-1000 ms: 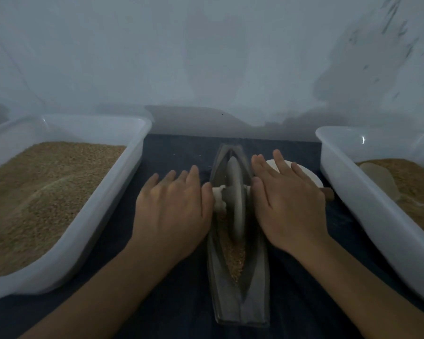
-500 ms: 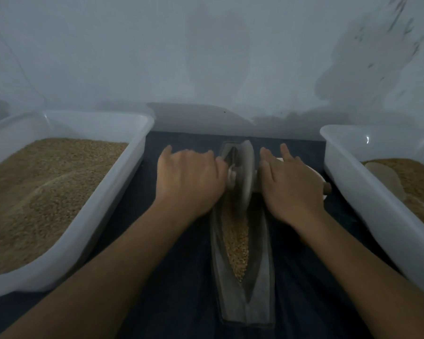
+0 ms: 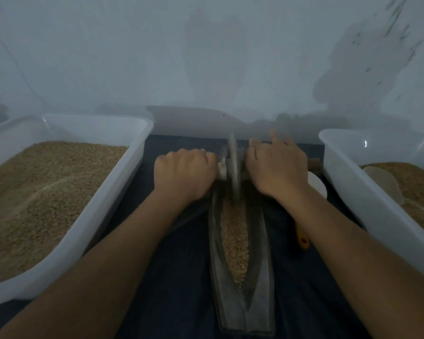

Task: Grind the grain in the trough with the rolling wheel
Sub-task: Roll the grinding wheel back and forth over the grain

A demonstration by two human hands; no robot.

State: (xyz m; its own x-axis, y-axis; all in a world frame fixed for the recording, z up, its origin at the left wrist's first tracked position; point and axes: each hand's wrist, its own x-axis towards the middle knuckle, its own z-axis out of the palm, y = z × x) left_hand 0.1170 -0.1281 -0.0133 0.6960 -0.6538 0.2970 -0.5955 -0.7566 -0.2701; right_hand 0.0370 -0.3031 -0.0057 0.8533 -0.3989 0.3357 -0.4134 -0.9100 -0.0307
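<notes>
A long dark boat-shaped trough (image 3: 263,277) lies on the dark cloth in front of me, with a strip of tan grain (image 3: 234,237) along its groove. The grey rolling wheel (image 3: 233,165) stands on edge at the trough's far end, blurred by motion. My left hand (image 3: 184,174) lies on the pale axle (image 3: 222,170) left of the wheel, its fingers curled down over it. My right hand (image 3: 277,167) presses on the axle right of the wheel, fingers loosely spread and one lifted.
A white tub (image 3: 137,157) full of grain stands at the left. A second white tub (image 3: 348,182) at the right holds grain and a pale disc (image 3: 384,187). A white dish (image 3: 317,185) and an orange handle (image 3: 302,241) lie by my right forearm. The wall is close behind.
Both hands have pushed the wheel away from me, from the middle of the trough to its far end. More grain now shows in the near half of the groove.
</notes>
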